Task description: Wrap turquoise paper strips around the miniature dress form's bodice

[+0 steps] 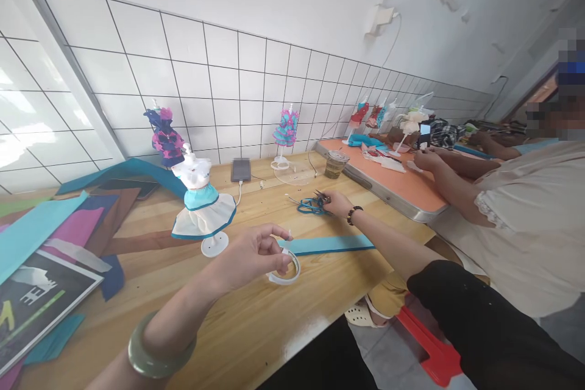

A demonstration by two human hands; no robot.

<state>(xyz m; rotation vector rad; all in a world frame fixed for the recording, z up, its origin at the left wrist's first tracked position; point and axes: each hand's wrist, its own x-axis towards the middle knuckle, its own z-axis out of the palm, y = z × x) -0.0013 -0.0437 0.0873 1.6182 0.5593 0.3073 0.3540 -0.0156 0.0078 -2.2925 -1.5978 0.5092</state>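
My left hand [256,253] is over the wood table with its fingers curled. Its thumb and fingers are on a roll of white tape [292,278], and a small whitish bit shows at the index fingertip. Beyond the roll lies a long light-blue fabric strip [331,245] with a darker blue edge. My right hand [338,203] reaches farther out, its fingers closed on what looks like small dark scissors [322,196]. Against them lies a tangle of thin teal strips [308,207]. Left of my left hand stands a doll-size dress form [201,201] in a white and turquoise dress with blue trim.
Coloured fabric pieces [46,231] and a dark printed board [41,304] cover the left side. Farther back are a phone [241,170] on a cable, a cup [336,164] and more dressed forms [286,128]. At right, a co-worker [516,207] works at an orange table [411,186].
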